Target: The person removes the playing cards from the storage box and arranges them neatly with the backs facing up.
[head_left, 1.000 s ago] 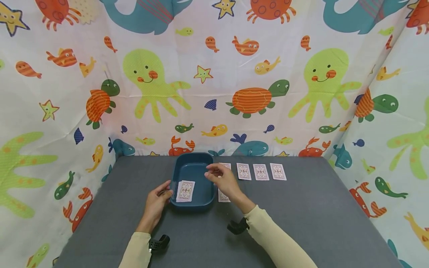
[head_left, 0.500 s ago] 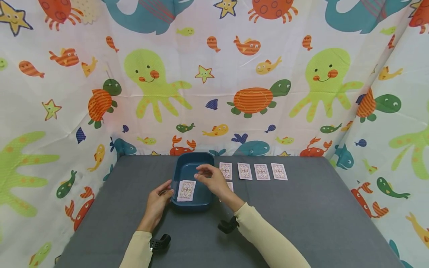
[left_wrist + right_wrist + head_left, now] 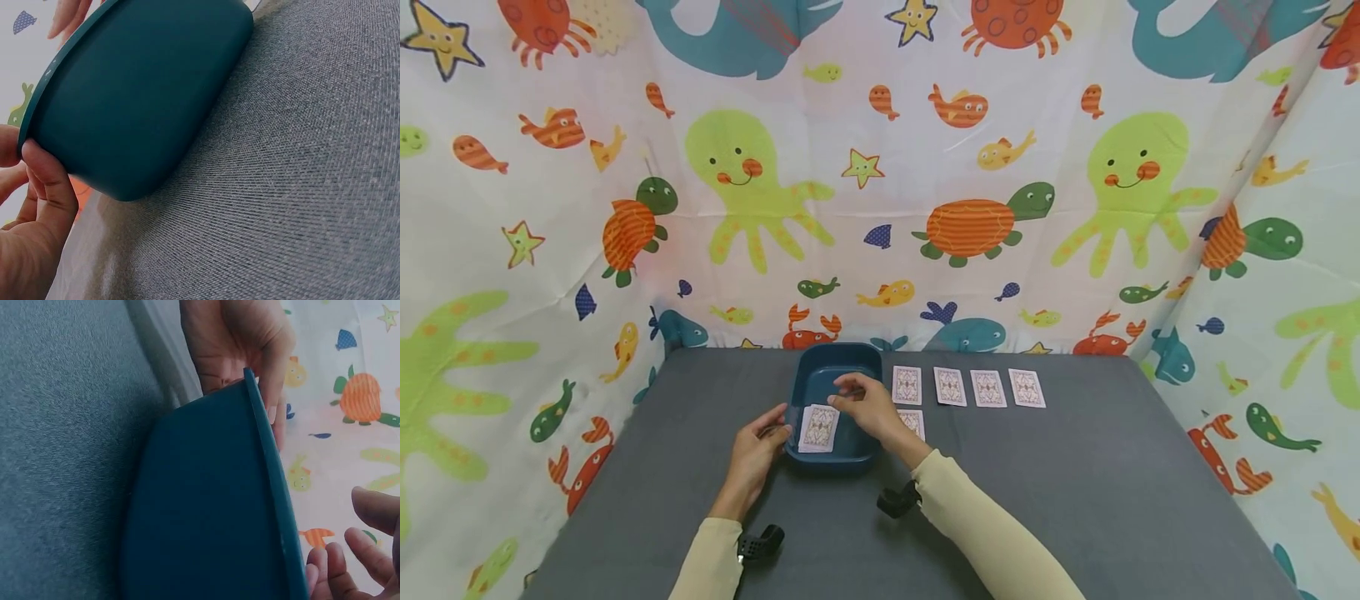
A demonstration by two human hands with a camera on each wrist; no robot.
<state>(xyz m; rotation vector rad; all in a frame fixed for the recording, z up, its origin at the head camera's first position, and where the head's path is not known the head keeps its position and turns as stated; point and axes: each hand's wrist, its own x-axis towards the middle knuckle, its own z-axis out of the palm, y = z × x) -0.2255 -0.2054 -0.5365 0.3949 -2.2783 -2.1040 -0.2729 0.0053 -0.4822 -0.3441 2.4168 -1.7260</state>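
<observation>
My left hand [image 3: 756,450] pinches the left rim of a dark blue plastic bin [image 3: 137,94], with the thumb outside the wall. Inside, toward the front left, lies a small face-down stack of playing cards [image 3: 817,429] with patterned backs. Over the bin's right side hovers my right hand [image 3: 865,406], its fingertips close to the stack's upper right corner. In the right wrist view, the thumb and fingers [image 3: 369,550] of that hand are apart, with nothing between them.
Right of the bin, several face-down cards form a row, among them a playing card [image 3: 988,388] toward the right. Another card [image 3: 912,423] sits in front, partly behind the right forearm. A patterned cloth [image 3: 880,208] hangs behind the grey table [image 3: 1112,500].
My right hand has moved left from the bin's right edge to above its inside, near the stack, uncovering cards beside the bin. The left hand stays at the rim.
</observation>
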